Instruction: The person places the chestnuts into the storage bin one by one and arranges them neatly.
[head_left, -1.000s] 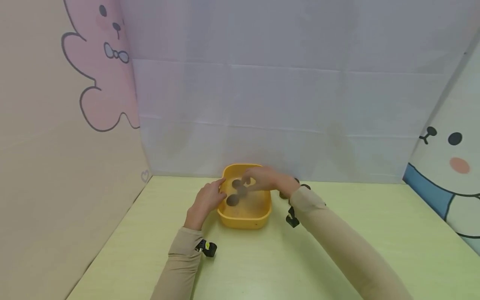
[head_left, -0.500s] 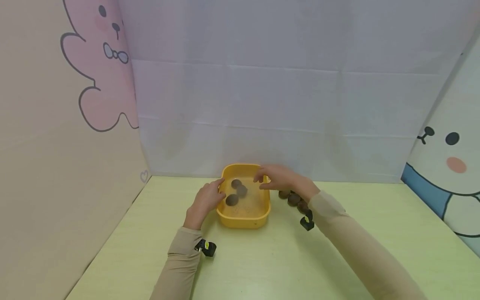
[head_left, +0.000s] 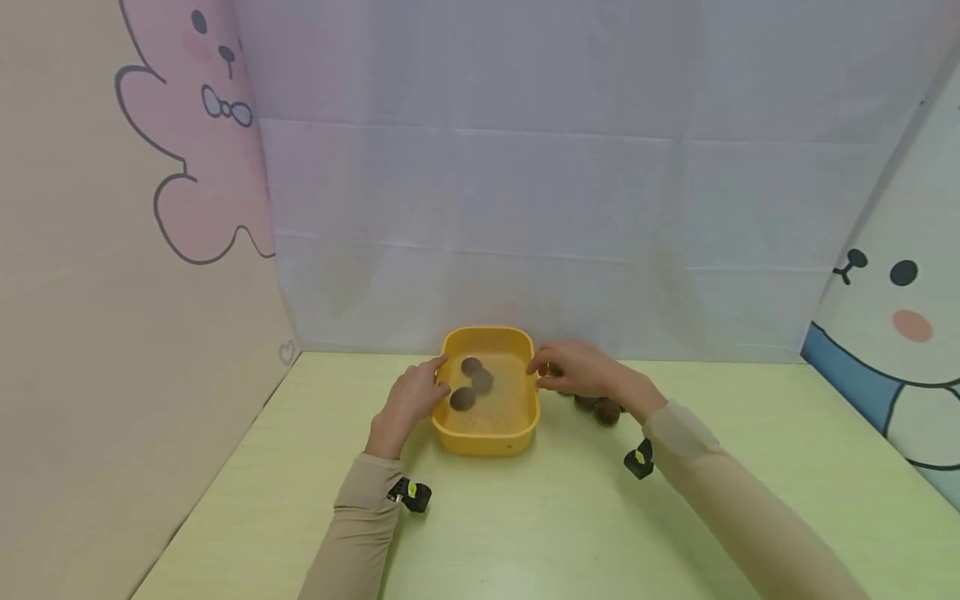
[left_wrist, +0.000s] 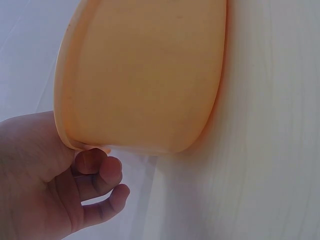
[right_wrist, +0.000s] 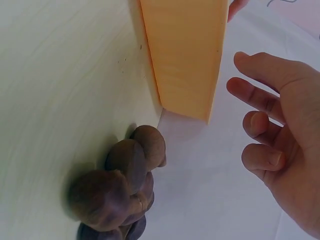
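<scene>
I have the yellow tub (head_left: 486, 446) standing on the tabletop (head_left: 540, 533) near the back wall (head_left: 480, 183); the left hand (head_left: 411, 396) grips its left rim, presumably to keep it from sliding. The right hand (head_left: 576, 369) is relaxed, fingers apart and loosely bent, holding nothing, just by the right rim. I count one tub, three brown lumps (head_left: 462, 399) inside it, and a pile (right_wrist: 112, 195) of at least five more to its right, probably there for a short reach.
</scene>
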